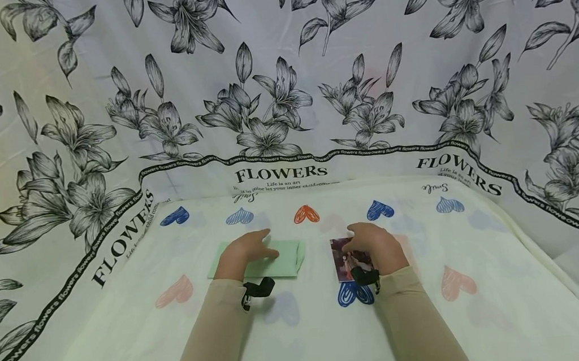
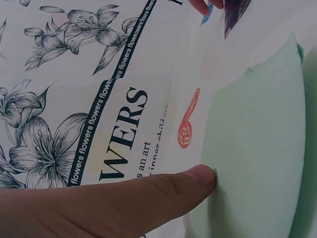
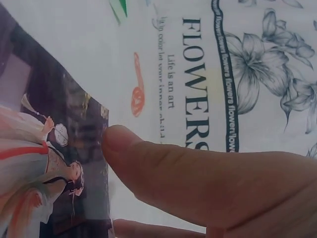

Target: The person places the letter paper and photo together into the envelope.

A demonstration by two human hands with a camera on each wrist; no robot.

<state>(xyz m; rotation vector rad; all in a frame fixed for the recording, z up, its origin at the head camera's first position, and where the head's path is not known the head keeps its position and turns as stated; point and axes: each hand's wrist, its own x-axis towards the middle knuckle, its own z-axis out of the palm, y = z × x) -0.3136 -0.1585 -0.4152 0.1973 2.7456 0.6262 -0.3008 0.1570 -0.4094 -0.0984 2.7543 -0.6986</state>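
Paper (image 1: 282, 265), mint green and folded, lies beneath your left hand (image 1: 246, 253); an illustrated card (image 1: 339, 245) of a robed figure with a round fan sits under your right hand (image 1: 376, 248). The two are apart, side by side on the heart-printed tablecloth (image 1: 312, 343), probably so that each hand can manage its own piece. On each hand your thumb and forefinger stand well spread. In the left wrist view one fingertip (image 2: 200, 174) meets the paper's edge; in the right, another touches the card's edge, perhaps to steady it. The undersides are hidden, so I cannot tell whether either hand truly pinches its piece. A pale pink patch (image 1: 404, 245) shows beside your right hand; its nature is unclear.

On the cloth you can read "FLOWERS", "Life is an art", "color let your inner child" and script "Smile"; the black band (image 1: 267, 159) repeats "flowers". I see no brand.
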